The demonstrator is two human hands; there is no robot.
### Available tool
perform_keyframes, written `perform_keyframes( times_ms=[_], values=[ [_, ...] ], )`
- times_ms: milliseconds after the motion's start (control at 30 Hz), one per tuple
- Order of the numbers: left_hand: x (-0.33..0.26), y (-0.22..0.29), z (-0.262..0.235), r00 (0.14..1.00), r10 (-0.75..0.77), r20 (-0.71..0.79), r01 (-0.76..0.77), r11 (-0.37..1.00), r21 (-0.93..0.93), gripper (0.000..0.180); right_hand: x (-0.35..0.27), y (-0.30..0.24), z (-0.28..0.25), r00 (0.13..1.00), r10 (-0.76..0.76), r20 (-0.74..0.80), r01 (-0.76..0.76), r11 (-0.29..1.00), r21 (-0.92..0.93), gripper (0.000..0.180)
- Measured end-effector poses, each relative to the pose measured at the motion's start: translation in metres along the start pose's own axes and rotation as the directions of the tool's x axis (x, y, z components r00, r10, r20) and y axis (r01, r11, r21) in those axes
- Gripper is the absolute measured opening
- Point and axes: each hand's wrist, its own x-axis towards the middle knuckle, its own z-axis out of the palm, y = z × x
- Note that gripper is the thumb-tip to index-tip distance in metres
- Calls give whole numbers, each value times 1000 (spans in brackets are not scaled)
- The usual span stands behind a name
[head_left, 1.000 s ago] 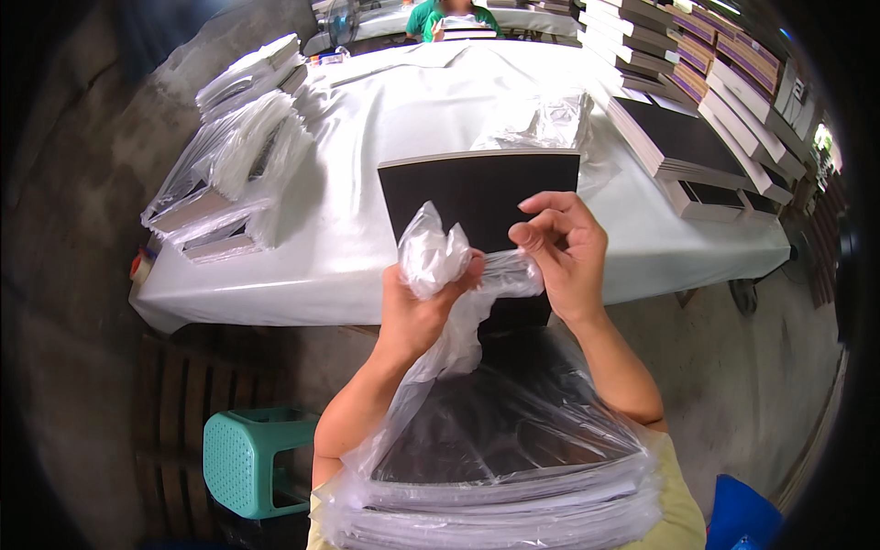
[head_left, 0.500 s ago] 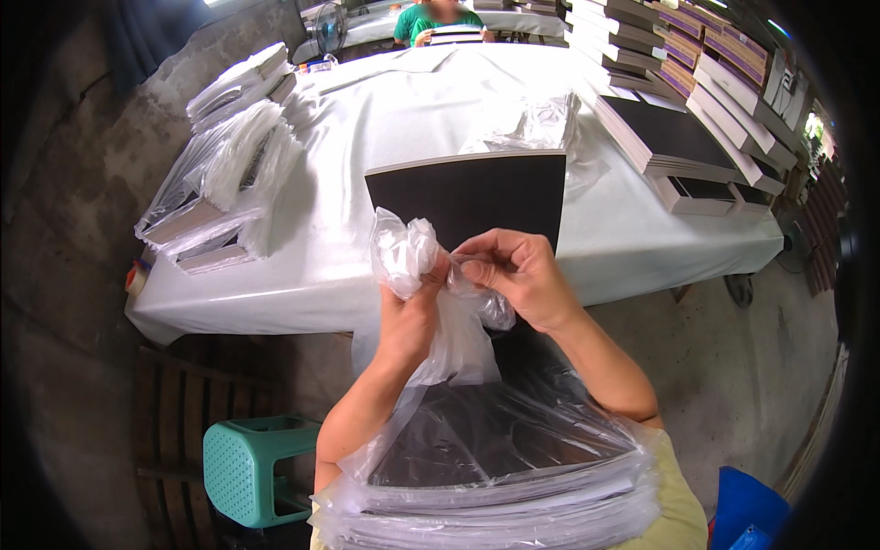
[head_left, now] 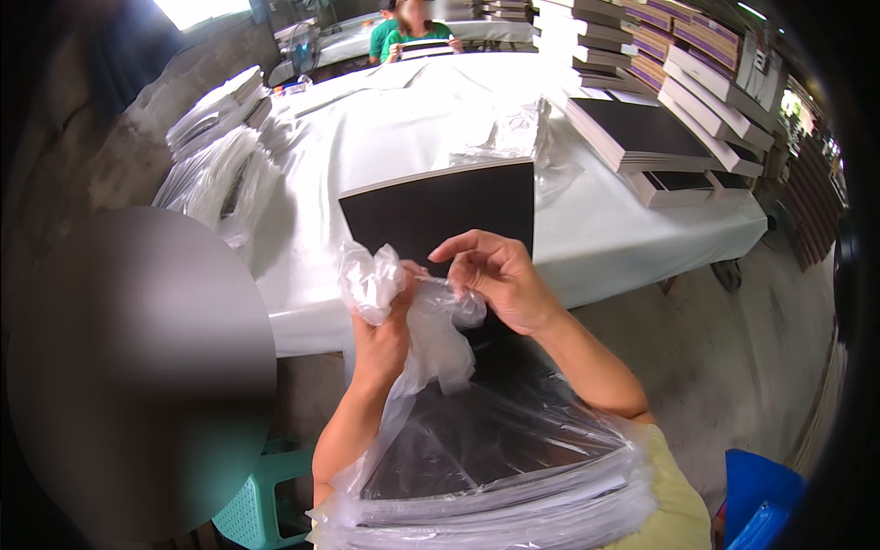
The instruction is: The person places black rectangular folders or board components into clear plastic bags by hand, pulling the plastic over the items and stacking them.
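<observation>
On my lap rests a stack of black-topped, pale-edged sheets (head_left: 486, 440) inside a clear plastic bag (head_left: 431, 344). The bag's gathered upper end is bunched in my left hand (head_left: 383, 321), whose fingers are closed round it; crumpled film puffs out above the fist. My right hand (head_left: 502, 280) hovers just right of the bunched film, fingers bent and apart, index stretched toward the left hand. Whether its lower fingertips brush the film I cannot tell. Just beyond both hands, a black-topped stack (head_left: 449, 206) lies at the table's near edge.
Bagged stacks (head_left: 225, 165) stand on the white-covered table (head_left: 367, 128) at left. Loose clear bags (head_left: 504, 137) lie mid-table, with black-topped stacks (head_left: 642, 133) at right. A green stool (head_left: 261, 500) is low left, partly behind a blurred grey patch. Two people in green (head_left: 412, 41) are at the far end.
My right hand's fingers have parted from the bunched film they were pinching. My left hand keeps its hold. The view has shifted slightly, and a blurred grey patch now covers the lower left.
</observation>
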Motion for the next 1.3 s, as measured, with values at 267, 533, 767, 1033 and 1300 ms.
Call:
perform_keyframes(
  times_ms=[267,533,767,1033,1300],
  values=[
    [-11,6,-10,884,-435,173,459,733,-501,36,-5,-7,2,972,48,232,-96,975,202,34],
    [-40,9,-62,808,-493,323,453,870,194,40,-2,-41,-27,994,-102,44,77,919,387,36],
    [-7,-7,-100,978,-142,154,100,962,253,36,-16,-42,-35,980,41,194,-113,919,376,44],
    [-27,-21,-114,952,-279,-130,202,885,-419,41,-23,6,-32,862,23,507,-196,936,292,51],
    [-37,-38,-104,932,-361,45,364,921,-142,41,-33,1,-39,917,130,376,-327,786,526,45]
  ],
)
